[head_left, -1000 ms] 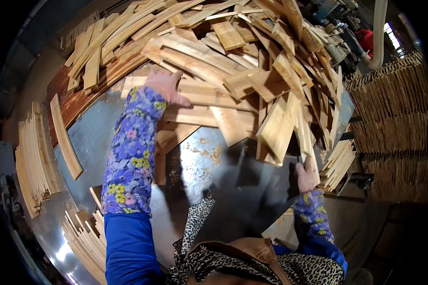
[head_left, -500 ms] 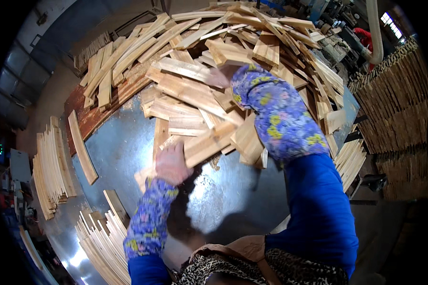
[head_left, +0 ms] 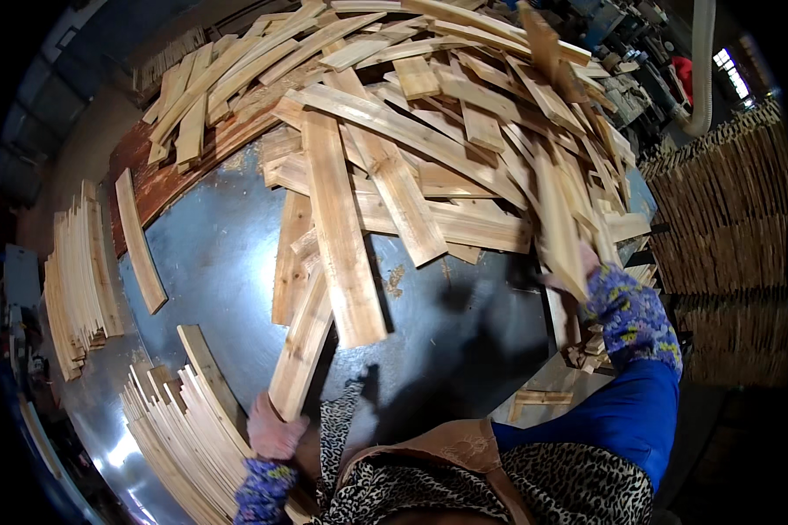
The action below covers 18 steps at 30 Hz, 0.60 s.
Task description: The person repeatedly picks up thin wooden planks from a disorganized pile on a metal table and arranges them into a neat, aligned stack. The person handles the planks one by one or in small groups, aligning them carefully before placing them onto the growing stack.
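Observation:
My left hand is closed around the near end of a wooden board, low at the left. That board points away from me toward the heap. On the right, my right hand grips a second wooden board, smeared by motion and tilted along the heap's right side; its fingers are partly hidden. Between my hands a wide plank juts out of the pile of loose boards over the metal table.
Upright rows of thin boards stand at the near left and farther left. A single slat lies near the table's left edge. Tall stacks of boards rise at the right. A pale hose hangs at the back right.
My left hand has drawn back toward me, pulling a board. My right hand has swung from the heap's middle to the right and nearer. Several boards in the heap have shifted.

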Motion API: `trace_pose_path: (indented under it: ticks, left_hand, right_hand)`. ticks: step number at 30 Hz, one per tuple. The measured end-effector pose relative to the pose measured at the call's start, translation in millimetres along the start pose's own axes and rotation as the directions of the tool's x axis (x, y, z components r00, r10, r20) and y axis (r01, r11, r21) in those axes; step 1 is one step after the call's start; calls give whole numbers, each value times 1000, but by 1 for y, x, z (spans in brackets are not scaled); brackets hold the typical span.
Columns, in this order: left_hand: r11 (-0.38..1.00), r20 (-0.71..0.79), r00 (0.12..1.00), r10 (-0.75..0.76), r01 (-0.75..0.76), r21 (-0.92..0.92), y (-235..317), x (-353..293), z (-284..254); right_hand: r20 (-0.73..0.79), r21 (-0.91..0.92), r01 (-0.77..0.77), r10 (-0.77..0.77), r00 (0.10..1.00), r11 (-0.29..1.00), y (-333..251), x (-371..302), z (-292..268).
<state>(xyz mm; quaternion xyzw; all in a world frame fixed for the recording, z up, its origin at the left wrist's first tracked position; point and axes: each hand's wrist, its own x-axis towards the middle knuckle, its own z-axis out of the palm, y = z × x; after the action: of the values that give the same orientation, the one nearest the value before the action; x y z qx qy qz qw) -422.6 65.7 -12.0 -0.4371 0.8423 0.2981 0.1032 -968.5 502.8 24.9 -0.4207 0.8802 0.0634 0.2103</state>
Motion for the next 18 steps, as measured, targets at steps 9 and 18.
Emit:
trace_pose_path:
  ticks: [9,18]
  left_hand:
    - [661,-27,915,-403,270,-700,-8,-49,51]
    - [976,-333,939,-87,13,-219,128,136,13]
  right_hand:
    - [-395,413,3,176,902,911,-180,99,42]
    - [-308,316,-195,294,905,929,-273,236,2]
